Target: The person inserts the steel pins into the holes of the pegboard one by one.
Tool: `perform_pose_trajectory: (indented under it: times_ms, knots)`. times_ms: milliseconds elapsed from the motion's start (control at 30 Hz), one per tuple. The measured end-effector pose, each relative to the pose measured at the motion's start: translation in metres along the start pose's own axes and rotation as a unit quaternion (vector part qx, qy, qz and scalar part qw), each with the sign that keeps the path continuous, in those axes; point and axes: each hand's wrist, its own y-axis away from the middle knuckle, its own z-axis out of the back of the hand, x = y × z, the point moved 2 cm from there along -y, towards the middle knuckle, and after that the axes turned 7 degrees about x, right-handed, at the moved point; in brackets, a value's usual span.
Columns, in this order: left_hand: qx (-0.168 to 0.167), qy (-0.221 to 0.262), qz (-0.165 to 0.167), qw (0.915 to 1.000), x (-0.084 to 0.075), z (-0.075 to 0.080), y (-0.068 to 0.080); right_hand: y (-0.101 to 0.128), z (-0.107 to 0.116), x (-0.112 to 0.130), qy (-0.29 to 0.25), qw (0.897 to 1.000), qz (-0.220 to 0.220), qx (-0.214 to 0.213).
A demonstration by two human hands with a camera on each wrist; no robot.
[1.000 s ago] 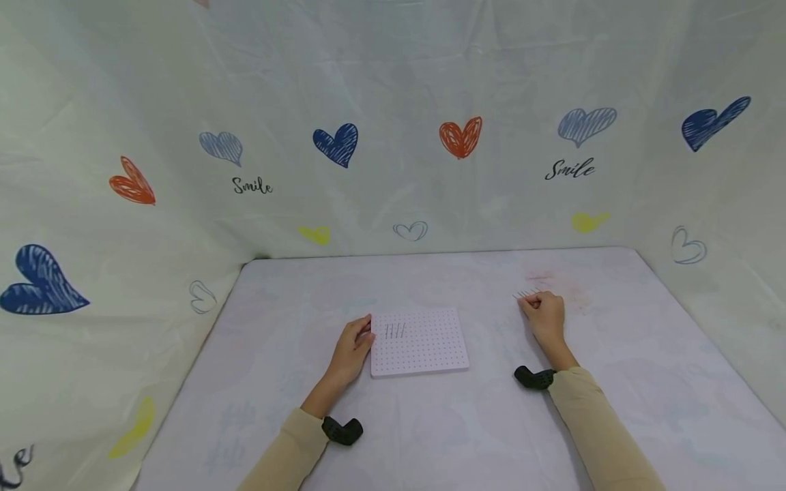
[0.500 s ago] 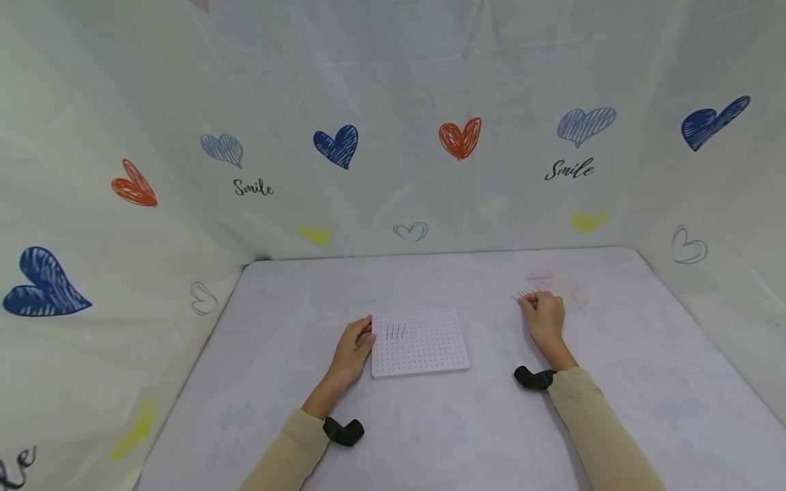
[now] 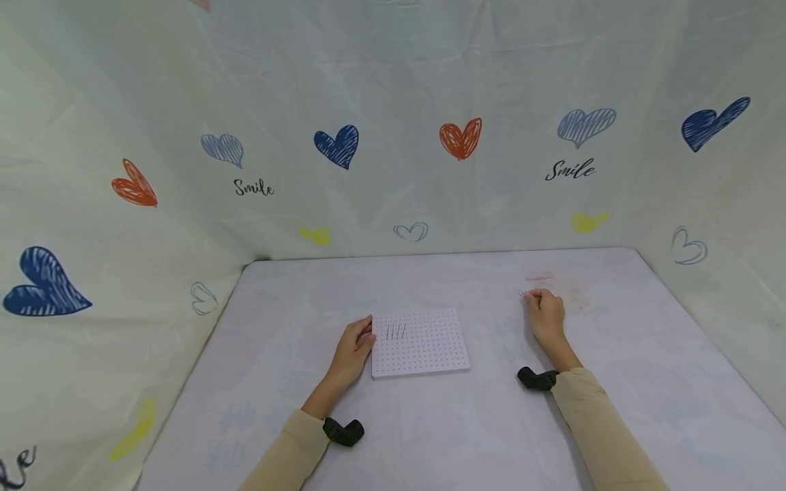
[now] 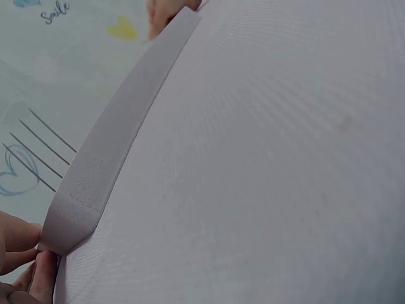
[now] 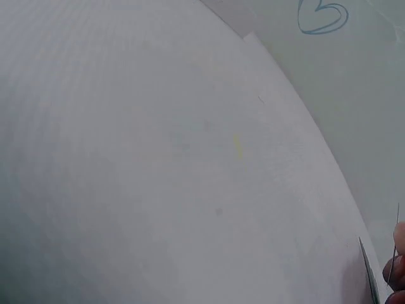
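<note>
A white pegboard [image 3: 436, 344] with rows of small holes lies in the middle of the table in the head view. Several thin metal needles [image 3: 396, 331] stand upright in its upper left part. My left hand [image 3: 352, 349] grips the board's left edge, thumb above and fingers below, as the left wrist view shows at the corner [image 4: 63, 228]. Off to the right, my right hand [image 3: 546, 318] pinches a thin needle [image 5: 398, 212] between its fingertips. Just beside those fingertips, dark needles [image 5: 370, 272] lie close together on the table, partly hidden.
A white cloth covers the table [image 3: 479, 429], with a reddish stain [image 3: 574, 293] near the right hand. A pale curtain [image 3: 393, 82] printed with hearts stands around the back and sides. Each wrist wears a black camera mount [image 3: 344, 432].
My right hand has shifted slightly up and to the right, and less of the needles shows beside its fingertips. The left hand and the board stay in place.
</note>
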Motion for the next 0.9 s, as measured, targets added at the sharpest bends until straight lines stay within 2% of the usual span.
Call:
perform_pose_trajectory:
  times_ms: [167,333,700,900]
  knots:
    - [-0.003,-0.001,-0.008,1.0000,0.001,-0.001,0.000,0.002,0.004,0.002,-0.010,1.000,0.013,0.022]
    - [-0.001,0.001,-0.010,0.9999,0.002,-0.001,-0.001,0.004,0.009,0.001,-0.034,0.999,0.008,0.036]
    - [-0.001,0.001,-0.008,1.0000,0.002,0.000,-0.001,0.002,0.018,0.000,-0.062,0.998,0.007,0.009]
    - [-0.002,-0.003,-0.010,0.9999,0.004,0.000,-0.001,0.003,0.019,0.001,-0.076,0.997,0.018,0.014]
